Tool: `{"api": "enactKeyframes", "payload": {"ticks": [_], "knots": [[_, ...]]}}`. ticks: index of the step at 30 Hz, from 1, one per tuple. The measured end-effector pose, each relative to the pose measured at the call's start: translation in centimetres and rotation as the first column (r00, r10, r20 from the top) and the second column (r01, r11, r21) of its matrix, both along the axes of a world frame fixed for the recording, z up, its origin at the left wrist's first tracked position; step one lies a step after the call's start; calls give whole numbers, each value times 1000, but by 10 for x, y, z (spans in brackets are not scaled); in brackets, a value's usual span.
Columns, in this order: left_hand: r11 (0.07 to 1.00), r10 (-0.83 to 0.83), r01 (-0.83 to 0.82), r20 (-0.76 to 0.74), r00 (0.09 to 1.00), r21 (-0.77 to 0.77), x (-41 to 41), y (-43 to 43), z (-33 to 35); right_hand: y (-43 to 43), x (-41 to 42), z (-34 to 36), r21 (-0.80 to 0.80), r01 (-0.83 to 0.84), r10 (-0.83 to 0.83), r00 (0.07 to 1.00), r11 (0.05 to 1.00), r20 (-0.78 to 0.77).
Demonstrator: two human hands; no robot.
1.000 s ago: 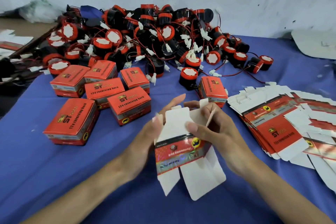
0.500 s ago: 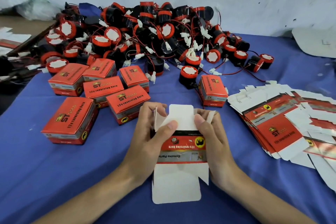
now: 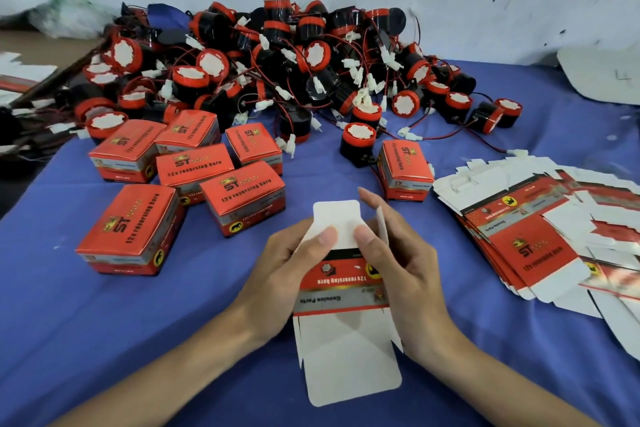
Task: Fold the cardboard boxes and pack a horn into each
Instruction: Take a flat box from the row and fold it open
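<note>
An unfolded red, black and white cardboard box (image 3: 341, 284) stands between my hands over the blue table, its white flaps sticking out above and below. My left hand (image 3: 287, 274) grips its left side, thumb on the upper white flap. My right hand (image 3: 398, 267) grips the right side, thumb pressing the same flap, fingers straight behind a side flap. A heap of red-and-black horns (image 3: 298, 73) with red wires lies at the back. One horn (image 3: 358, 144) stands alone nearer to me.
Several closed red boxes (image 3: 194, 177) sit at the left and one (image 3: 407, 168) right of centre. A fanned stack of flat box blanks (image 3: 540, 232) lies at the right. More blanks (image 3: 20, 74) lie far left. A white wall rises behind the table.
The box turned from tilted to square with me. Both thumbs came together on the upper white flap, and the lower flap now hangs straight down.
</note>
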State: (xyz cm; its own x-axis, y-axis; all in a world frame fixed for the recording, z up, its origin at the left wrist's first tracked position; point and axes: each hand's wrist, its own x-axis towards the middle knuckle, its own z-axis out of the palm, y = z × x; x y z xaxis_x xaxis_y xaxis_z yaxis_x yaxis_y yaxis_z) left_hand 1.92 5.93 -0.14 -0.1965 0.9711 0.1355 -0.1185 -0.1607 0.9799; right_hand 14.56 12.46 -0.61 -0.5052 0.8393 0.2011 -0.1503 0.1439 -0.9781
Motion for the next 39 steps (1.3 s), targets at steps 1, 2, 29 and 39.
{"api": "enactKeyframes", "payload": {"ticks": [1,2,29,39], "knots": [[1000,-24,24,0,1000,-10,-1,-1,1,0,0,-1,5,-4,4,1000,1000,10],[1000,-27,27,6,1000,-15,-1,-2,2,0,0,-1,3,-7,7,1000,1000,13],[925,375,-277,-522,766,258,8,-2,-2,6,3,4,64,100,-101,995,993,24],[898,440,-382,-413,798,219,13,-5,-3,0,3,6,100,126,-123,992,987,-33]]}}
